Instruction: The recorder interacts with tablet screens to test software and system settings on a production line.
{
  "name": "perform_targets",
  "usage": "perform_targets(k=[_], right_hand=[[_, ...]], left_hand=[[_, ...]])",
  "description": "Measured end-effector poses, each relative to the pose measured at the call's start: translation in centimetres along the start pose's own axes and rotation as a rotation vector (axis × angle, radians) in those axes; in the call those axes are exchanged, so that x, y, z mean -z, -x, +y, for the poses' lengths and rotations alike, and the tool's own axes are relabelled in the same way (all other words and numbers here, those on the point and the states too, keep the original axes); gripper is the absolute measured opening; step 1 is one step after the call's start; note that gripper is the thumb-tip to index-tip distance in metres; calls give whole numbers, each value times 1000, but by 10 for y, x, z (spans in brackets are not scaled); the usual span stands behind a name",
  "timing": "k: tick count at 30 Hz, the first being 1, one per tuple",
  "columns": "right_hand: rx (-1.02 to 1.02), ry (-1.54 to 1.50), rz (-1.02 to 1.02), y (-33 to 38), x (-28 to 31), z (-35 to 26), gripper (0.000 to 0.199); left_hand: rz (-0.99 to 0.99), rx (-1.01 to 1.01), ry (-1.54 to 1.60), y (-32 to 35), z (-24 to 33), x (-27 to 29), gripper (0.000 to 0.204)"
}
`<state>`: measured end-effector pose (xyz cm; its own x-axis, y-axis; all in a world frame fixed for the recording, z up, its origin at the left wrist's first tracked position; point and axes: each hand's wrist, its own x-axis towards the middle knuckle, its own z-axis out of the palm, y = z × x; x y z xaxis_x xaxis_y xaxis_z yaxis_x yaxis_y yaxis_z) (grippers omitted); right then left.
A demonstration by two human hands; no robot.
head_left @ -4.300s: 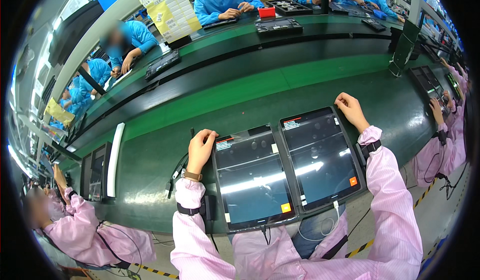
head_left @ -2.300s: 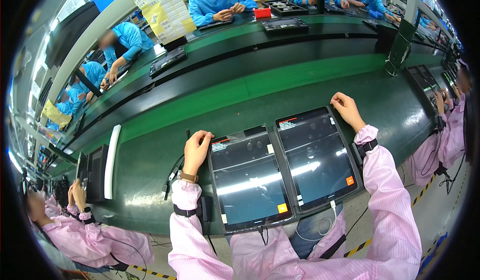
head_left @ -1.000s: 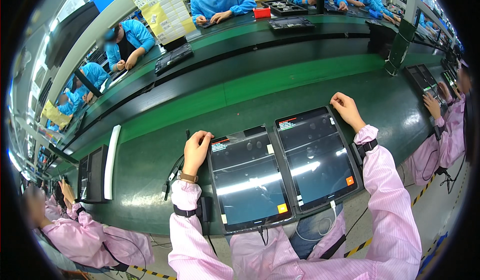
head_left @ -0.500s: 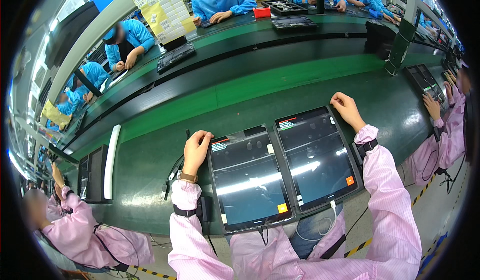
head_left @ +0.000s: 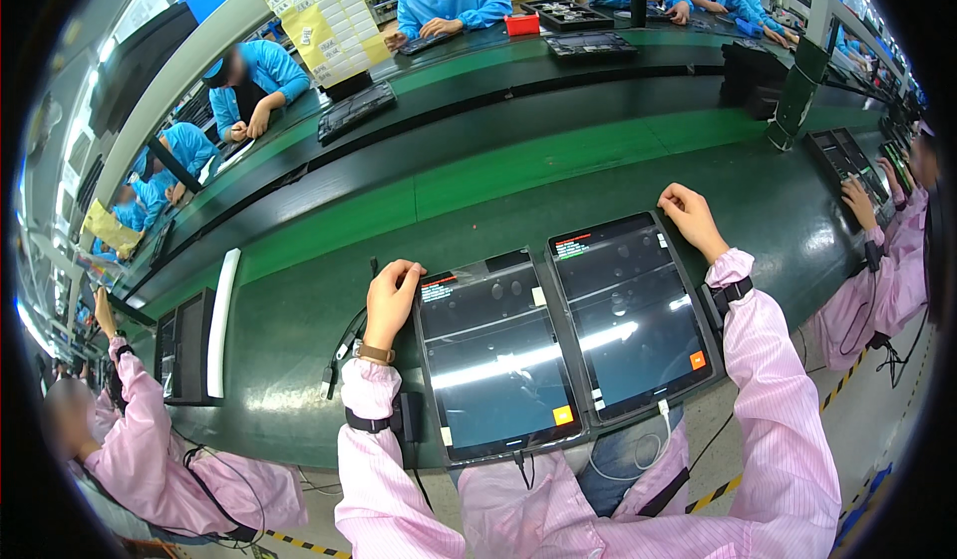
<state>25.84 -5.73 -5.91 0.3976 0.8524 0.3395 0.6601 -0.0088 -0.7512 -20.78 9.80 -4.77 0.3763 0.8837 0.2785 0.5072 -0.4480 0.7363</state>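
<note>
Two tablets lie side by side before me, screens up, lit dark with small text lines at the top and an orange square at a lower corner. At the upper left corner of the left tablet (head_left: 498, 360), my left hand (head_left: 390, 303) is closed, fingers curled against the edge. My right hand (head_left: 692, 218) is closed at the upper right corner of the right tablet (head_left: 633, 310), its bent fingertips at the edge. A black cable (head_left: 524, 471) enters the left tablet's near edge, and a white cable (head_left: 665, 421) plugs into the right tablet's.
Dark cables (head_left: 344, 350) lie beside my left wrist. Farther left are a white strip (head_left: 223, 325) and a black tray (head_left: 187, 348). A green post (head_left: 799, 98) stands at the far right. Beyond the dark conveyor (head_left: 478, 100) work people in blue; people in pink sit on both sides.
My hands and both tablets stay where they were. The pink-sleeved person at left has raised a hand; the one at right has shifted hands. Trays on the conveyor have moved slightly right.
</note>
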Motion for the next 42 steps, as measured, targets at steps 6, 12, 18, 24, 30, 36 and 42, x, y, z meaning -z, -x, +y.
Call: perform_targets(k=[6,12,18,24,30,36,42], right_hand=[[5,-8,2,0,0,0,12],[4,-9,0,0,0,2,12],[13,9,5,-3,-5,-2,11],[-18,-95,20,1,12,8,11],[194,261,246,111,66,-122,15],[-159,140,-151,253,28,-167,35],[-279,136,109,276,-25,-172,37]], left_hand=[[-2,-9,-19,2,3,1,22],[-16,19,-17,0,4,0,22],[11,0,-11,-1,-3,3,21],[142,-193,-87,3,23,18,16],[368,-142,-256,106,121,68,25],[-501,383,-317,205,202,36,30],[126,50,-215,259,151,-41,26]])
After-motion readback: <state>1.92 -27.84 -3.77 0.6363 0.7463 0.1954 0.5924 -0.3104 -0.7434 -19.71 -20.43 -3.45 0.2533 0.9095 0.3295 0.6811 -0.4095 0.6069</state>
